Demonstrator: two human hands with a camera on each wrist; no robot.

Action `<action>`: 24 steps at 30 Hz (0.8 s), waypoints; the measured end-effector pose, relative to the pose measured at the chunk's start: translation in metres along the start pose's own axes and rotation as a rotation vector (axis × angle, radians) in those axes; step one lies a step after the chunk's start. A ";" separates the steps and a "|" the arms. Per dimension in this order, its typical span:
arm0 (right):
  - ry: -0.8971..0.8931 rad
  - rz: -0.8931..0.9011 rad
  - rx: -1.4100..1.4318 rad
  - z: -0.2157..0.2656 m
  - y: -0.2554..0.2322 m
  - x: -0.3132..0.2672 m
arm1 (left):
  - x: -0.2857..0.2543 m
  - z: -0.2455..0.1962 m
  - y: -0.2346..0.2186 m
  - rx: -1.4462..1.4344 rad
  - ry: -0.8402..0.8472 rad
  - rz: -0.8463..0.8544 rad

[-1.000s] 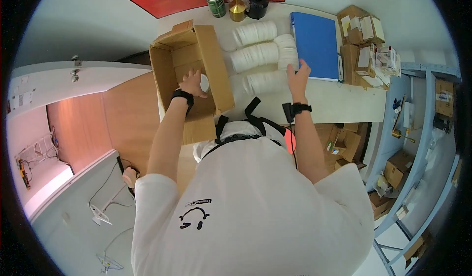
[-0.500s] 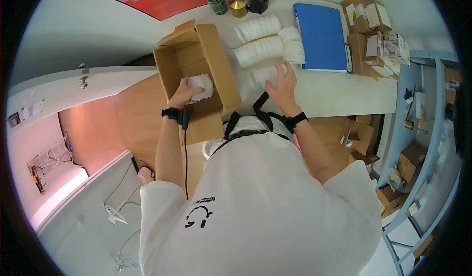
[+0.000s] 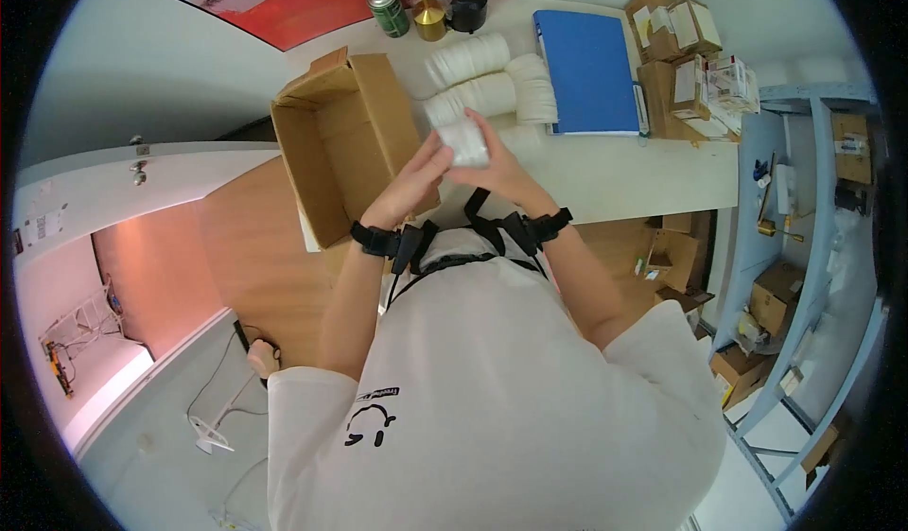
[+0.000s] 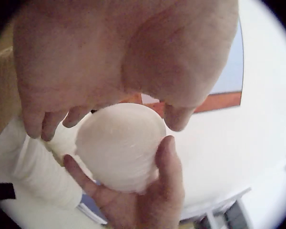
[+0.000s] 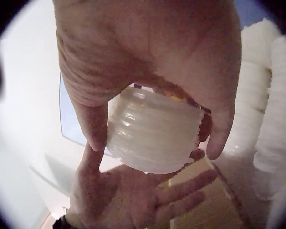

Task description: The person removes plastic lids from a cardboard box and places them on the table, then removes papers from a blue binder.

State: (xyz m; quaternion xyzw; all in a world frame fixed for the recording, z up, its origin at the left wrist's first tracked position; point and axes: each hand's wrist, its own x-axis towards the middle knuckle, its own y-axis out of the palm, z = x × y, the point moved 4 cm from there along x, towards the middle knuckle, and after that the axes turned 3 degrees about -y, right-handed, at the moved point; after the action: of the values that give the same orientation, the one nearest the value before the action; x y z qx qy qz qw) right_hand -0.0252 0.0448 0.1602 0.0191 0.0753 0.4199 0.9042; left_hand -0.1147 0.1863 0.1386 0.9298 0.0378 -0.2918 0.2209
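A short stack of round white plastic pieces [image 3: 464, 144], glossy and ridged along its side, is up between both hands beside the cardboard box. My right hand [image 3: 506, 172] grips it by the side, thumb and fingers on opposite edges in the right wrist view. My left hand [image 3: 413, 187] is at its other side; its fingers [image 5: 183, 191] look straight and spread below the stack in the right wrist view. The left thumb [image 4: 178, 119] lies right at the stack's edge. Longer white stacks [image 3: 473, 99] lie sideways on the table just beyond the hands.
The open-topped cardboard box [image 3: 388, 120] stands at the table's left side. A blue folder [image 3: 588, 72] lies right of the white stacks. At the back are a green spray can [image 3: 389, 13], a brass-coloured bottle [image 3: 429, 20] and a black pot [image 3: 466, 6]. Small boxes [image 3: 695, 68] fill the right.
My left hand was inside the box, then lifted the short white stack out and rightward. My right hand moved left from beside the folder and took hold of it.
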 end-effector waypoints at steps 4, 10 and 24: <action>0.090 -0.270 -0.049 -0.021 -0.065 -0.026 | -0.008 -0.002 0.015 1.380 0.275 -0.265; 0.030 -0.537 -0.877 -0.071 -0.138 -0.075 | -0.030 0.006 -0.014 1.716 0.211 -0.382; 0.011 -0.588 -1.226 -0.088 -0.091 -0.060 | -0.036 0.008 -0.080 1.864 0.301 -0.436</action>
State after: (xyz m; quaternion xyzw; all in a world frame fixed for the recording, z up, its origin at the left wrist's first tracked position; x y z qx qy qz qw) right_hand -0.0078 -0.0626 0.0716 -0.5202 -0.1698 0.1237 0.8278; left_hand -0.1643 0.2573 0.1216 0.7319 -0.0095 -0.1170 -0.6712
